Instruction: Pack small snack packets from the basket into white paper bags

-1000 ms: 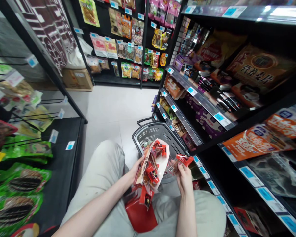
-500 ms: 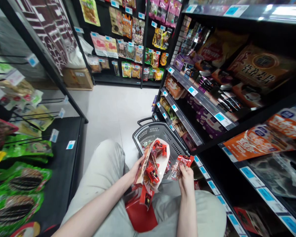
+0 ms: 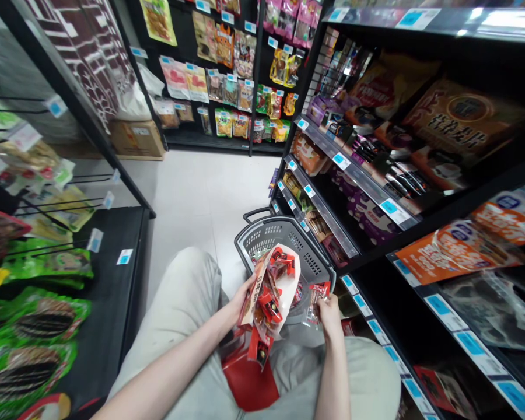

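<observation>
My left hand (image 3: 241, 300) is closed on the side of a cream-coloured open bag (image 3: 290, 297), whose mouth faces up. Several small red-and-clear snack packets (image 3: 269, 303) fill the bag, and one red packet (image 3: 259, 349) hangs at its lower end. My right hand (image 3: 330, 315) pinches a single red-and-clear snack packet (image 3: 317, 300) by its edge, apart from the bag. Beyond both hands stands a grey shopping basket (image 3: 305, 249) with some packets inside, partly hidden by the bag. A red flat thing (image 3: 250, 382) lies between my legs, its kind unclear.
Shelves with price tags (image 3: 359, 186) run close along the right, holding orange bags (image 3: 455, 251). On the left a black rack (image 3: 109, 280) carries green snack bags (image 3: 48, 318). Hanging snack bags (image 3: 230, 125) line the far wall. A cardboard box (image 3: 136, 140) sits on the floor.
My right hand has turned, and the packet in it has shifted slightly left and now hangs more upright. My left hand and the bag have barely moved.
</observation>
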A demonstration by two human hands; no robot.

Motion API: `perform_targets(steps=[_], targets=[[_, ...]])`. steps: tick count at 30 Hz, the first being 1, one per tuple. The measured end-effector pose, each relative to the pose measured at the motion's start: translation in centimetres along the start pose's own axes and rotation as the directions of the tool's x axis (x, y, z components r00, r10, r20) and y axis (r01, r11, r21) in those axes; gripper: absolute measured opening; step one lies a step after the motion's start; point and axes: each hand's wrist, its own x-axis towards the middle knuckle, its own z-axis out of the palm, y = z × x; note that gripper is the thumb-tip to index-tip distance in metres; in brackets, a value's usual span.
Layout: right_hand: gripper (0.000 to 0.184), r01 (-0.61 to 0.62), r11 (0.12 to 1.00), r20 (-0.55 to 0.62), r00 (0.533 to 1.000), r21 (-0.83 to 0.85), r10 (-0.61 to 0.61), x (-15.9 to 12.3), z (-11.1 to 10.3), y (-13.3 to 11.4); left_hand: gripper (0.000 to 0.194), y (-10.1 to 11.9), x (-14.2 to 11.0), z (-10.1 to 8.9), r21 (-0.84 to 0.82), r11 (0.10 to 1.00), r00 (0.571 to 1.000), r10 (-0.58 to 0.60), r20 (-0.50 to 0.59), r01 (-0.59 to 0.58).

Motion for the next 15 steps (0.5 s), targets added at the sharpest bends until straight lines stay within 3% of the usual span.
perform_targets(steps=[4,7,10,15], targets=[[0.042,-0.072,0.994,-0.061,0.995,0.077,0.077,0.6,0.1,0.4,0.051,0.0,0.0,0.0,0.018,1.0,1.0,0.002,-0.006,-0.002],[0.043,-0.063,0.996,-0.07,0.995,0.061,0.068,0.4,0.4,-0.7,0.05,0.0,0.0,-0.1,0.018,1.0,1.0,0.006,0.006,-0.006],[0.029,0.055,0.998,0.059,0.997,-0.023,-0.054,-0.5,0.8,-2.5,0.051,0.1,0.1,-0.2,0.009,1.0,1.0,0.007,0.012,-0.007],[0.017,0.316,0.94,0.265,0.924,-0.124,-0.276,-3.0,2.8,-5.5,0.051,0.0,0.0,0.2,0.004,1.0,1.0,0.018,0.002,-0.018]])
